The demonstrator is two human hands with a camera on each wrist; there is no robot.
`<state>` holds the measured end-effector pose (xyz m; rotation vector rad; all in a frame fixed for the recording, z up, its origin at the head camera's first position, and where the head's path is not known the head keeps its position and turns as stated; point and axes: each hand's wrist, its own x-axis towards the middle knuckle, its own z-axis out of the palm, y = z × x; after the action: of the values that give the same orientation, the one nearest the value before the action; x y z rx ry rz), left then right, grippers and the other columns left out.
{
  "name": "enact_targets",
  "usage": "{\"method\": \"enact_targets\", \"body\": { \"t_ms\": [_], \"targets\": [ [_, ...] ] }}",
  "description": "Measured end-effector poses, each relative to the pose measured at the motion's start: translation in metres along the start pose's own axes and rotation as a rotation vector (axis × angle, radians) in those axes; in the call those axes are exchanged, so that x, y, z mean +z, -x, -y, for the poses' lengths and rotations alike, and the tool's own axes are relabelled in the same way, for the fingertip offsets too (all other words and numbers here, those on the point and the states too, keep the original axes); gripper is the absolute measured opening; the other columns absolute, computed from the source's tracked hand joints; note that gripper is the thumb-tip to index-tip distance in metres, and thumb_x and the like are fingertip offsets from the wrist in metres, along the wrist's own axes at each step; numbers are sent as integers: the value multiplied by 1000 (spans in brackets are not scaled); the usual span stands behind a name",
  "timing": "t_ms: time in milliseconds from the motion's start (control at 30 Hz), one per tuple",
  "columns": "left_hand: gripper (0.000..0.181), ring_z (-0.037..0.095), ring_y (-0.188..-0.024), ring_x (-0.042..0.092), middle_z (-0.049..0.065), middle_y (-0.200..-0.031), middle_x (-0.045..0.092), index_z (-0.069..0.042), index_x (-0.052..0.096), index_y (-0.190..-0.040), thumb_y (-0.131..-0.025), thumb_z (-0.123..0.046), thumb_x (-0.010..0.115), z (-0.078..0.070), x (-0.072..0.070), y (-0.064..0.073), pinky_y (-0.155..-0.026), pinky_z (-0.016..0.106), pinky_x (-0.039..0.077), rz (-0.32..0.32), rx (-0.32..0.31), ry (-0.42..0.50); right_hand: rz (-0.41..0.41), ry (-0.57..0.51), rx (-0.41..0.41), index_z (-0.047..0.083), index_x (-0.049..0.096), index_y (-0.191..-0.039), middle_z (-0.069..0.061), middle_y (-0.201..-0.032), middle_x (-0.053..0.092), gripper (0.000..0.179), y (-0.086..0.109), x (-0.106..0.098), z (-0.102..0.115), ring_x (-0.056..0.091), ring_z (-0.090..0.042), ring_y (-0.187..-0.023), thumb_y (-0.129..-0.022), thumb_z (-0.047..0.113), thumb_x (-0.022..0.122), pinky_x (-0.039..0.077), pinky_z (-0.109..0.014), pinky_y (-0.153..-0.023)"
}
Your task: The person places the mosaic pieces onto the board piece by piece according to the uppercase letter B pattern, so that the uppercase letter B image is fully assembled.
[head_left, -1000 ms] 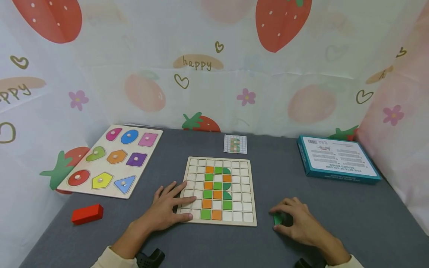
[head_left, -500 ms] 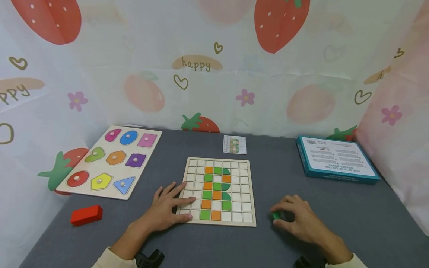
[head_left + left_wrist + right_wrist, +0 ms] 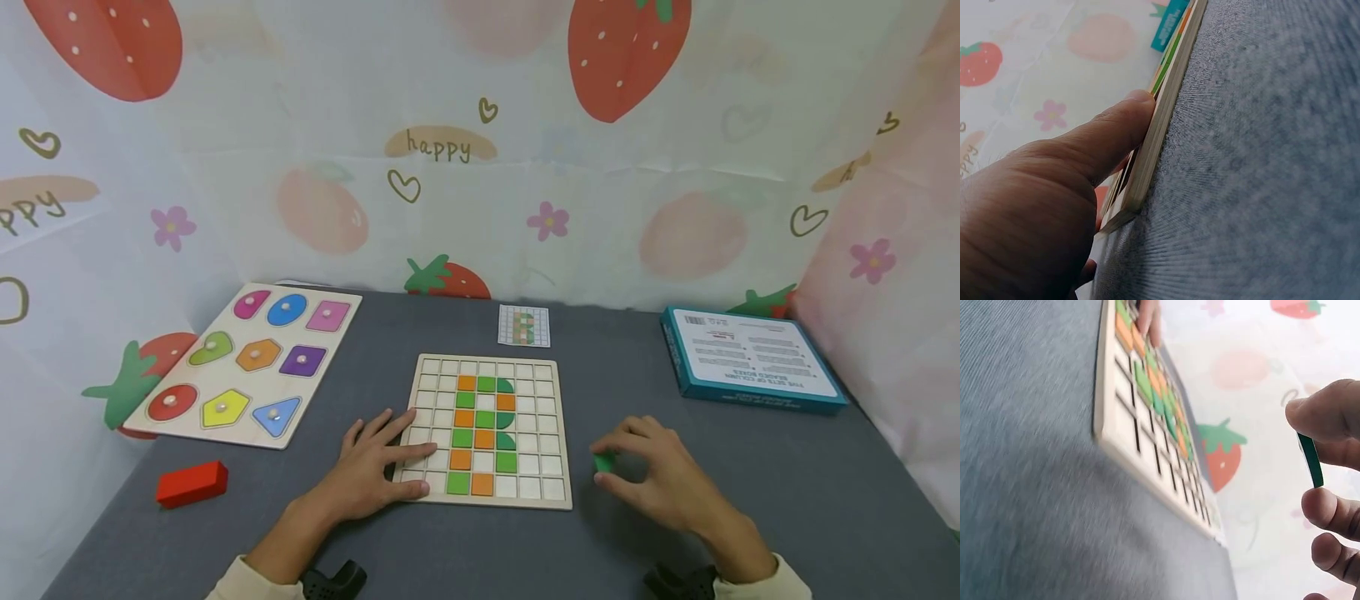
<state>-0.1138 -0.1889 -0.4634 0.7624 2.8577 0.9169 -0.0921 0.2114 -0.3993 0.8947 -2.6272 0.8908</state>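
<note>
A wooden grid board (image 3: 564, 433) lies mid-table, with white cells and orange, light green and dark green tiles in its middle columns. My left hand (image 3: 375, 468) rests on the board's left side, fingers spread; in the left wrist view its thumb (image 3: 1107, 134) lies on the board's near edge. To the right of the board, my right hand (image 3: 660, 475) pinches a thin green tile (image 3: 603, 462) between thumb and fingers, above the cloth. The right wrist view shows this dark green tile (image 3: 1312, 461) edge-on; its full outline is hidden.
Behind the board lies a small printed pattern card (image 3: 523, 326). A shape-knob puzzle (image 3: 273, 387) is at the left, with a red block (image 3: 192, 484) in front of it. A teal box (image 3: 753, 358) sits back right. A patterned curtain (image 3: 465, 192) encloses the table.
My right hand has lifted the green tile off the cloth and moved slightly left and away from me, towards the board. My left hand has stayed on the board.
</note>
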Motion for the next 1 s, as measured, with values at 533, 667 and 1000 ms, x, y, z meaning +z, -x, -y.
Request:
{"method": "enact_targets", "body": {
  "t_ms": [533, 667, 1000],
  "targets": [
    [57, 43, -140, 16, 10, -153, 32, -25, 64, -131, -82, -53, 70, 0, 0, 0, -103, 68, 0, 0, 6, 14, -32, -53, 40, 24, 72, -98, 18, -89, 55, 28, -21, 18, 26, 50, -6, -85, -75, 16, 85, 34, -44, -75],
    [56, 44, -140, 17, 11, -153, 33, -25, 65, -131, -83, -55, 69, 0, 0, 0, -102, 69, 1, -8, 14, 9, -24, -58, 71, 23, 72, -99, 18, -90, 55, 27, -25, 24, 31, 51, -6, -85, -76, 19, 85, 34, -46, -77],
    [57, 44, -140, 17, 11, -153, 33, -26, 64, -131, -84, -57, 66, 2, 1, 1, -102, 69, 2, -4, 18, 0, -8, -101, 76, 20, 73, -99, 17, -90, 56, 27, -32, 37, 39, 53, -5, -84, -76, 24, 85, 37, -45, -79]
  ]
}}
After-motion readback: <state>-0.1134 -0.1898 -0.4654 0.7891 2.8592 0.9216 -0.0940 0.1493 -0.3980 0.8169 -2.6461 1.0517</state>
